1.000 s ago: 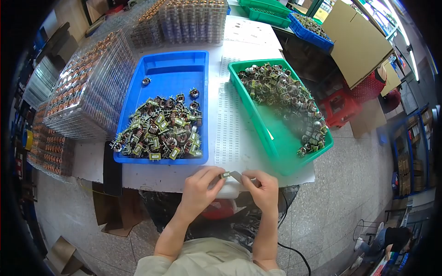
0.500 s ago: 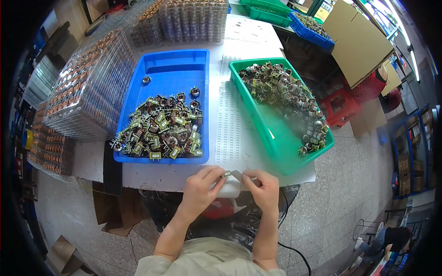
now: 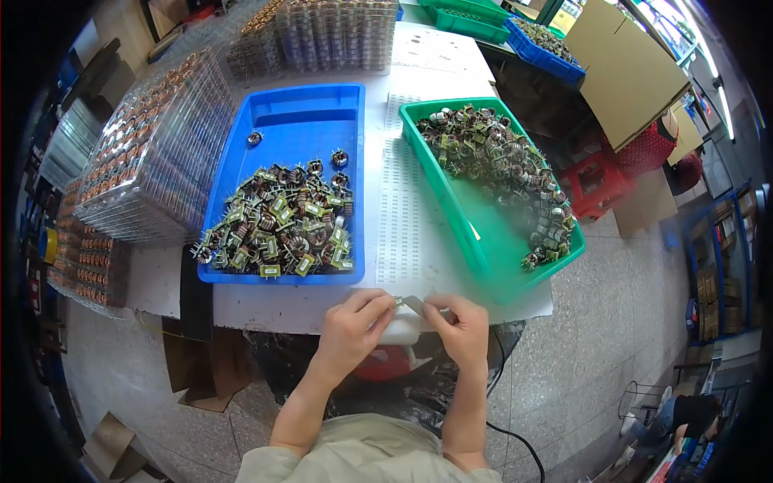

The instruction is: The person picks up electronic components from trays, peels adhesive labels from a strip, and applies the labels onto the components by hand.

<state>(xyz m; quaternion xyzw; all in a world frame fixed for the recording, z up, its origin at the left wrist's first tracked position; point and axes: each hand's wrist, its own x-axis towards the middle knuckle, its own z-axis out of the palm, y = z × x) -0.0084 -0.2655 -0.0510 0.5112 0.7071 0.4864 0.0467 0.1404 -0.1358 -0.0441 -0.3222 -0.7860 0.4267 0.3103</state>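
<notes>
The left hand point(image 3: 350, 325) holds a small component point(image 3: 398, 301) between thumb and index finger; these fingers are closed narrowly upon it. The right hand point(image 3: 462, 328) pinches a thin grey piece point(image 3: 415, 305) in the same way, with thumb and forefinger near together.

The component is located at the front edge of the table point(image 3: 515, 303), in the gap between the two hands. It sits directly at the left fingertips, on their right side, so the left hand is the nearer one. The right fingertips are just beside — only the grey piece comes between. Whether this piece touches the component, I cannot tell.

The grey piece has its long axis slanting: from the right fingertips it goes up and leftward, and its free end points toward the component. The component itself seems to lie more or less sideways, its outer end toward the right hand, but it is too small and partly covered for being certain of its axis.

Beyond the hands lie the blue tray point(image 3: 310, 133) at left, the green tray point(image 3: 493, 233) at right, and — between them — the label sheet point(image 3: 398, 217).
</notes>
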